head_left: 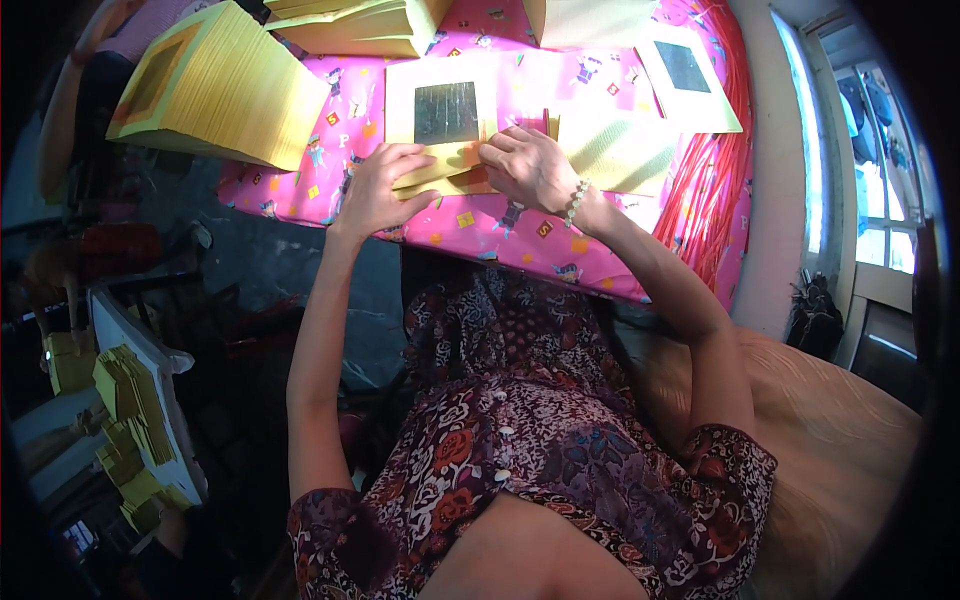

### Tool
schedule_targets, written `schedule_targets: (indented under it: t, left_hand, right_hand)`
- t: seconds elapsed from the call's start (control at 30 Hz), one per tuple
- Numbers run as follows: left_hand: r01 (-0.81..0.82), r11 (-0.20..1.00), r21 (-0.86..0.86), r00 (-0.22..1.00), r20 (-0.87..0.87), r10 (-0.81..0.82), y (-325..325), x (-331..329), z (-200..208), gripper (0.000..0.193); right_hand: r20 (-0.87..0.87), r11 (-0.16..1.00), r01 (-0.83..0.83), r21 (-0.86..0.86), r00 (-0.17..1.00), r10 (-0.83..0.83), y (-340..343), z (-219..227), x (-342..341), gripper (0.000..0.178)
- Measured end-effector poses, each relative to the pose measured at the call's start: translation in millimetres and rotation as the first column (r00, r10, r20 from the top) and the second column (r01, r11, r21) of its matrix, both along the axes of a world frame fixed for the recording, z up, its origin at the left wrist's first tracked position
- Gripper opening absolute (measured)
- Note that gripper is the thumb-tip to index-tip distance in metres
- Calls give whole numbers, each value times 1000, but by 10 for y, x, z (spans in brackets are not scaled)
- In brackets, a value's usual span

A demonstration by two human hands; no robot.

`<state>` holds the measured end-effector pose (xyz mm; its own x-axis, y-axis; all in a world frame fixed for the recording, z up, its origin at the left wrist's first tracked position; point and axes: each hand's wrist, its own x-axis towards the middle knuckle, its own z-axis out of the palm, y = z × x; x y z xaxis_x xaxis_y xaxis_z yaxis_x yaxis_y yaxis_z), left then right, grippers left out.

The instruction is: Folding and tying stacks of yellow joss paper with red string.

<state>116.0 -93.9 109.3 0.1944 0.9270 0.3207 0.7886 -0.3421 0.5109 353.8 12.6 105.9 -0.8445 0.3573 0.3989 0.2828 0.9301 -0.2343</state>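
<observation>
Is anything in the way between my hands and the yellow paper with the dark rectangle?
Nothing visible: your left hand and right hand both touch the yellow paper directly. The tall paper stack at left stands clear of both.

Tablecloth bright pink, printed with small multicoloured figures plus yellow and orange squares. Centre sheet pale yellow, with near-black rectangular print. Thick paper stack at left yellow. Strands at right red. Dress dark purple-maroon, busy with white, rust-red and bluish flowers; buttons whitish. Bracelet pale green. Fabric at lower right tan, lighter wavy lines.
</observation>
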Motion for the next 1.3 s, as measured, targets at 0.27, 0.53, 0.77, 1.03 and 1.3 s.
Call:
schedule_targets:
  t: [0.27, 0.53, 0.77, 1.03, 1.3]
  left_hand:
    - [-82, 993, 90, 989, 131, 70, 40, -283, -74, 40]
    - [-87, 995, -44, 941, 324, 97, -421, -6, -160, 9]
    - [-289, 929, -229, 629, 686, 365, -322, 206, -379, 19]
    - [-557, 776, -295, 720, 295, 628, -134, 272, -332, 24]
    - [-619, 747, -242, 657, 362, 662, -132, 350, -493, 23]
  right_hand:
    - [-267, 974, -104, -201, 963, 47, -162, 171, 113, 17]
    - [-221, 774, 18, -633, 954, -203, -491, 125, 319, 30]
    - [-15, 577, 266, -772, 900, -436, -457, 17, 165, 23]
    - [-63, 587, 355, -728, 817, -573, -388, -86, -45, 27]
    - [8, 605, 452, -656, 805, -593, -388, -89, -92, 26]
